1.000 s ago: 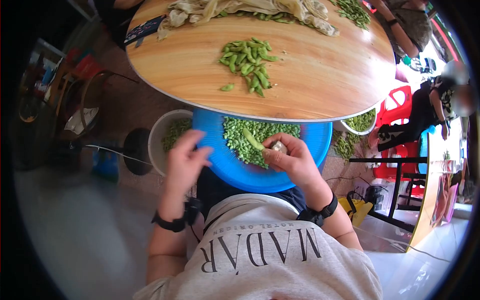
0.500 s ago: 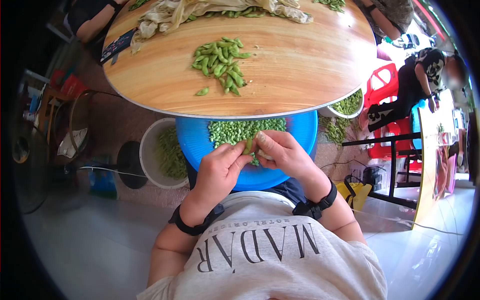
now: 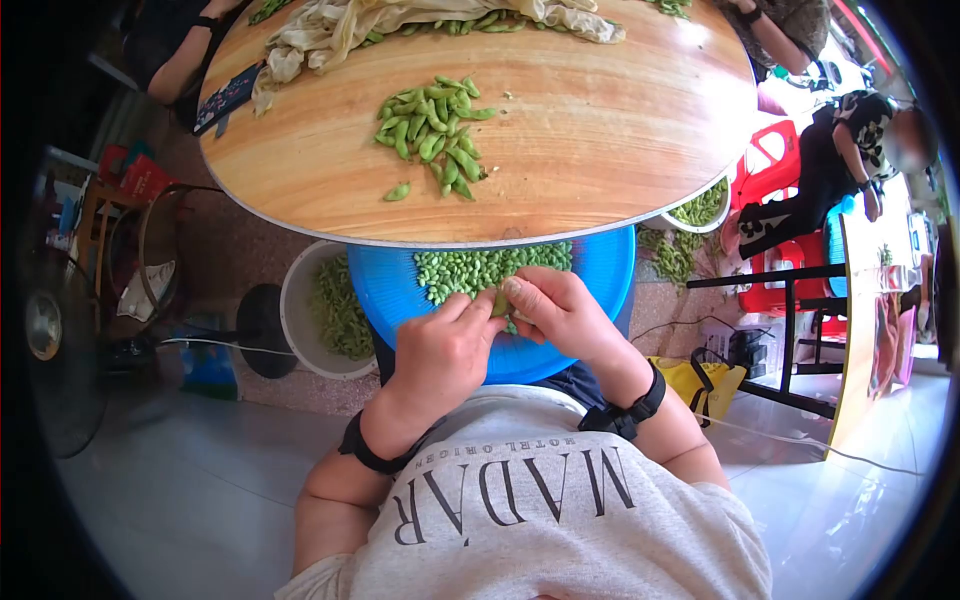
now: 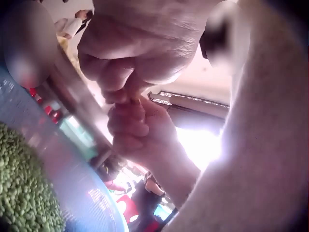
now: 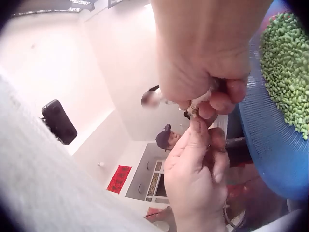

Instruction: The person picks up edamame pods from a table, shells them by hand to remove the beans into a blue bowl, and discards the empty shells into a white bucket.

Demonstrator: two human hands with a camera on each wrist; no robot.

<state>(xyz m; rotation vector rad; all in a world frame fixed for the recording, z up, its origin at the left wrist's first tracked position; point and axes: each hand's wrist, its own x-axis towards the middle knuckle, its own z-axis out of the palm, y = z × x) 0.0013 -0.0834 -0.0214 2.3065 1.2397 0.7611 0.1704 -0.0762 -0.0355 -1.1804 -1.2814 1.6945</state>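
Over a blue plastic basket (image 3: 615,300), both hands meet fingertip to fingertip at a green bean pod (image 3: 502,303). My left hand (image 3: 440,350) pinches the pod from one side. From the other side my right hand (image 3: 560,310) pinches it, thumb on top; fingers hide most of the pod. A whitish piece (image 5: 197,102) shows among the right fingers in the right wrist view, its kind unclear. Shelled green beans (image 3: 470,270) lie in the basket beneath, also seen in the left wrist view as a heap of beans (image 4: 21,183).
A round wooden table (image 3: 600,130) stands just ahead, bearing a pile of pods (image 3: 430,125) and a crumpled cream cloth (image 3: 340,35). Left of the basket is a white bucket (image 3: 298,300) of pods. Another pod-filled bucket (image 3: 715,215) stands right. A yellow bag (image 3: 690,385) lies on the floor.
My left hand came in from the left and took hold of the pod, which the right hand was holding up alone. Over the last half second both hands stay together, shifting slightly.
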